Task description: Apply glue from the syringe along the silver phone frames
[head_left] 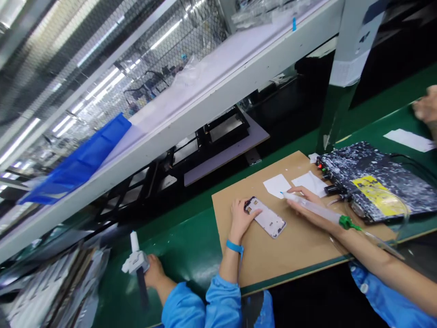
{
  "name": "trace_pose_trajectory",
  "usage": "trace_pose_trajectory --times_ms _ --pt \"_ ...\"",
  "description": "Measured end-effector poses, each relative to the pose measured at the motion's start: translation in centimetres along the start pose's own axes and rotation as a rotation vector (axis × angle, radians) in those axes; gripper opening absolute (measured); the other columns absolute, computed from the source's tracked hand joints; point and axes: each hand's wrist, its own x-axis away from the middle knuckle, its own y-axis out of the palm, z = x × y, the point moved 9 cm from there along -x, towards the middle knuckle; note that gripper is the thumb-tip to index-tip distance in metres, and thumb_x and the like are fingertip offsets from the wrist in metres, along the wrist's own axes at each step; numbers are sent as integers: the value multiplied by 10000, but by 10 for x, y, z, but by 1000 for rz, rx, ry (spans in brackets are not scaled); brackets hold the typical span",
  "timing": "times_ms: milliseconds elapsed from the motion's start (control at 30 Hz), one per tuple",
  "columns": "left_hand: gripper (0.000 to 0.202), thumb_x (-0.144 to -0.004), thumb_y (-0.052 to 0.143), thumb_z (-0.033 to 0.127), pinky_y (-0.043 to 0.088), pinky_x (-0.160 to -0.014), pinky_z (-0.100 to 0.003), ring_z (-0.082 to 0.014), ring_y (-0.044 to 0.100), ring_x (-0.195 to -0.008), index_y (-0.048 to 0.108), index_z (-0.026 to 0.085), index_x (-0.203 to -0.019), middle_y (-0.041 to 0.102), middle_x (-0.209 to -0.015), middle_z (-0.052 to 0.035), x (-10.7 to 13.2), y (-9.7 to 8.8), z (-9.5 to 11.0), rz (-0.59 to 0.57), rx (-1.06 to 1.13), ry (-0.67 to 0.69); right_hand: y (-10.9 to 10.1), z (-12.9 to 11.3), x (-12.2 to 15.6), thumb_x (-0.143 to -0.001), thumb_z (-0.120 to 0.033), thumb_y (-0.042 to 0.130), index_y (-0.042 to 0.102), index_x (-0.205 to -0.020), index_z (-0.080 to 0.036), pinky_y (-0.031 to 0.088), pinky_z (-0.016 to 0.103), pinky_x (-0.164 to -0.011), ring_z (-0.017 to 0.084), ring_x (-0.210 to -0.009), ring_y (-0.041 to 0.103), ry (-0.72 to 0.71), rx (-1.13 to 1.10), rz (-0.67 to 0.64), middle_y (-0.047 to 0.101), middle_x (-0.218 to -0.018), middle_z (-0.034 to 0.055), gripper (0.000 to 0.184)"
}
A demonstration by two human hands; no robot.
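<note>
My left hand (pixel 241 219), with a blue strap round its wrist, grips the upper end of a silver-grey phone frame (pixel 271 220). The frame lies at a slant on a brown board (pixel 252 259); small cutouts and dark marks show on its face. To its right, my right hand (pixel 309 208) is closed around a translucent dispensing syringe (pixel 316 208). Its blue tip points left, just above the frame's right side and apart from it. A green fitting (pixel 347 222) joins the syringe's back end to a clear tube. Two white paper pieces (pixel 277 186) lie beyond the frame.
A speckled black box (pixel 382 177) with a yellow label, knobs and cables stands on the right. At left, another person's hand (pixel 155 272) holds a white-grey tool (pixel 136 260). A different hand (pixel 426 105) rests at far right. A shelf edge (pixel 218 105) crosses above, carrying a blue bin (pixel 78 159).
</note>
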Motion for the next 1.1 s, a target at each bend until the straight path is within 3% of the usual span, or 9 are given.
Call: trace_pose_trajectory --times_ms 100,200,300,367,567,800,1100 --pt "582 -932 1023 525 549 -1203 -504 -341 699 -1301 811 293 -1421 754 -1311 -100 10 19 18 -79 84 120 5 1 7 -937 -621 879 791 -1237 -257 591 347 -654 210 -662 699 0 -12 2 834 -922 39 479" --pt "611 -920 1028 552 545 -1210 -516 -342 698 -1286 819 279 -1426 749 -1313 -106 14 29 26 -87 129 179 23 1 16 -896 -648 939 820 -1210 -248 659 381 -737 247 -801 781 -31 -89 -97 877 -1063 95 522" --pt "608 -905 1036 547 552 -1209 -512 -334 710 -1259 820 278 -1406 750 -1278 -92 14 33 27 -72 146 205 40 7 24 -948 -791 839 820 -1262 -230 700 447 -765 290 -824 823 7 -255 -194 890 -1032 118 643" --pt "625 -889 1045 542 569 -1189 -499 -328 723 -1237 816 266 -1401 748 -1265 -88 13 35 28 -76 154 229 40 9 25 -984 -822 775 809 -1244 -231 698 462 -743 296 -781 816 15 -276 -178 883 -974 118 647" --pt "701 -885 1025 634 588 -1166 -501 -334 748 -1244 775 254 -1419 756 -1310 -98 12 38 29 -94 172 290 26 0 19 -990 -752 818 623 -985 -318 637 399 -629 257 -616 723 -30 -63 -77 744 -701 7 476" --pt "814 -859 1058 591 556 -1193 -514 -349 735 -1334 705 244 -1505 805 -1373 -95 14 39 32 -84 200 315 32 -2 9 -966 -741 863 645 -957 -297 622 389 -629 242 -612 706 -31 72 -130 735 -718 14 494" --pt "747 -906 1027 538 532 -1209 -510 -345 720 -1376 704 281 -1529 796 -1461 -85 18 38 39 -94 189 336 38 4 9 -998 -736 856 633 -976 -308 634 402 -655 249 -660 726 -21 131 -176 767 -774 33 483"
